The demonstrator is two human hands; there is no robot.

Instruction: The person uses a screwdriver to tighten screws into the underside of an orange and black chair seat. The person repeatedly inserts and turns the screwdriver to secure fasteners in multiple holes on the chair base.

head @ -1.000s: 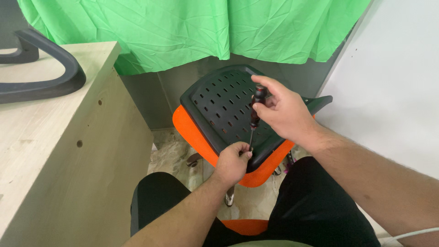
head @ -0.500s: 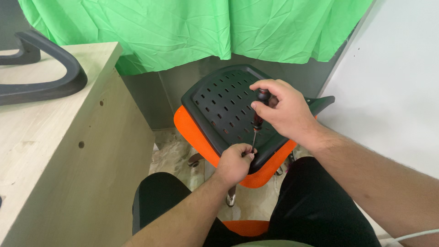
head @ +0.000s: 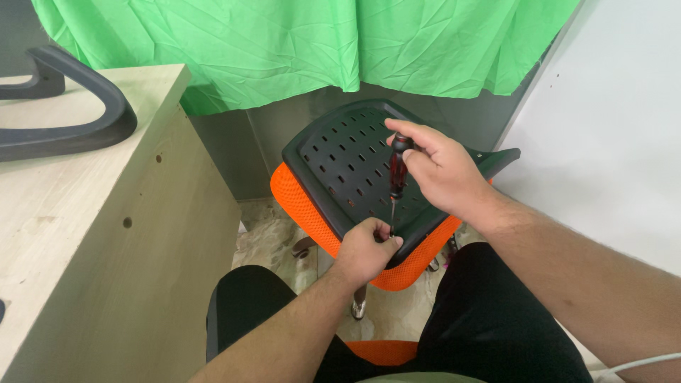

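right hand (head: 440, 170) wrapped round a dark red-black screwdriver (head: 396, 177) held upright, left hand (head: 365, 248) pinching near its tip at the near edge of the black perforated seat plate (head: 340, 159), orange cushion (head: 305, 209) under it, green cloth (head: 284, 42) behind, wooden desk (head: 92, 213) on the left

1. The chair seat (head: 340, 167) sits tipped up in front of the person's knees, with the curtain (head: 298, 42) behind it.
2. The desk (head: 92, 234) is off to the left, with a chair armrest (head: 78, 131) lying on top.
3. The wall (head: 610, 142) is on the right.
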